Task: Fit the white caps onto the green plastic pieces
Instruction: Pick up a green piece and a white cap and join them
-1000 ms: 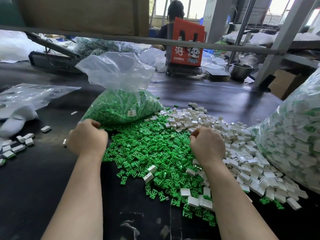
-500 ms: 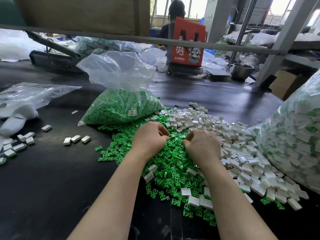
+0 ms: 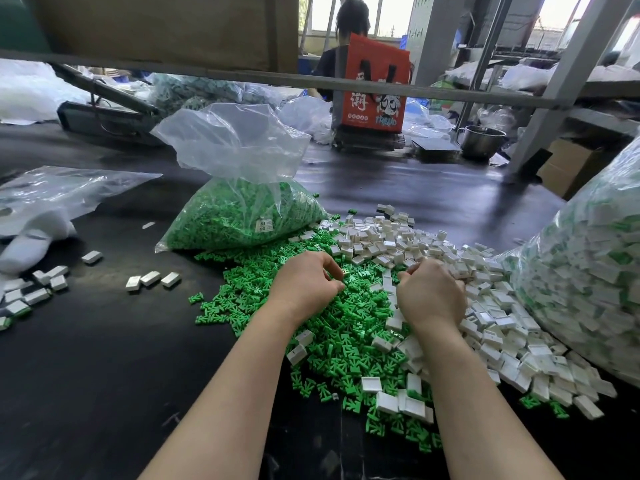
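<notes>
While both forearms reach forward over the dark desk (image 3: pixel 86 375), the left hand (image 3: pixel 306 284) hangs low over the heap of green plastic pieces (image 3: pixel 311 317), its fingers curled inward with thumb and fingertips drawn together; whether they pinch a piece cannot be told. The right hand (image 3: pixel 431 294) sits just beside it, at the seam where the green heap meets the pile of white caps (image 3: pixel 485 306), fingers also curled under; what they hold, if anything, is hidden beneath the knuckles. The two hands are near each other but apart.

Green pieces spread from in front of the hands down toward the near desk edge, with stray white caps lying among them. The white pile stretches right and back, up against a large clear bag of capped pieces (image 3: pixel 585 271) at the right edge. Behind the green heap stands an open clear bag of green pieces (image 3: pixel 239 216).

Left of the heap, three capped pieces (image 3: pixel 152 280) lie in a short row on bare desk, and more capped pieces (image 3: pixel 34 289) are scattered near the left edge by an empty plastic bag (image 3: pixel 62 192). Across the desk stands a red bag (image 3: pixel 374 84), with a person (image 3: pixel 349 26) seated behind it.
</notes>
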Tool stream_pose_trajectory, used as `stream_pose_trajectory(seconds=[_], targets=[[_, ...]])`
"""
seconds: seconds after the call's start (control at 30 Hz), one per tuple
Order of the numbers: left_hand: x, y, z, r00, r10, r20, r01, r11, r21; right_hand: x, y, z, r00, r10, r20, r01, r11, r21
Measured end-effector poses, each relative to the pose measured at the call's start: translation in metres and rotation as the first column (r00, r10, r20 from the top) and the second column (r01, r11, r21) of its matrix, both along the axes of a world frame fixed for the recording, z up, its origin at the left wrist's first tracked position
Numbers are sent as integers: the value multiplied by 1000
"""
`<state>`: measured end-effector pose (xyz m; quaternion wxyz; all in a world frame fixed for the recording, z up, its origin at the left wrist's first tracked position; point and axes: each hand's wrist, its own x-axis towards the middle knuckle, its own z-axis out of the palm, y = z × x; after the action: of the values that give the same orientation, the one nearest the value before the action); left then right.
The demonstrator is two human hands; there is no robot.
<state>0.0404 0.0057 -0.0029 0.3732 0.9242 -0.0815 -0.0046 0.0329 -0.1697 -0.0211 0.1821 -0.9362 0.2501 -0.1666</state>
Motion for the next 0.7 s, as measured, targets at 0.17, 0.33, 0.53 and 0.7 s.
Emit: stream_pose_trajectory(seconds=[0.17, 0.33, 0.53, 0.7], targets=[[1, 1, -1, 1000, 3, -7, -3, 1000, -4, 3, 9, 3, 985, 145, 96, -166, 950, 265], [3, 3, -1, 1000, 3, -24, -4, 999, -33, 1, 15, 8, 952, 165, 258, -293, 737, 609], [6, 3, -3, 999, -1, -51, -4, 995, -96, -2, 29, 17, 938, 173, 299, -345, 429, 835], [7, 5, -2, 999, 8, -37, -13, 992, -122, -2, 36, 21, 933, 158, 325, -346, 132, 929]])
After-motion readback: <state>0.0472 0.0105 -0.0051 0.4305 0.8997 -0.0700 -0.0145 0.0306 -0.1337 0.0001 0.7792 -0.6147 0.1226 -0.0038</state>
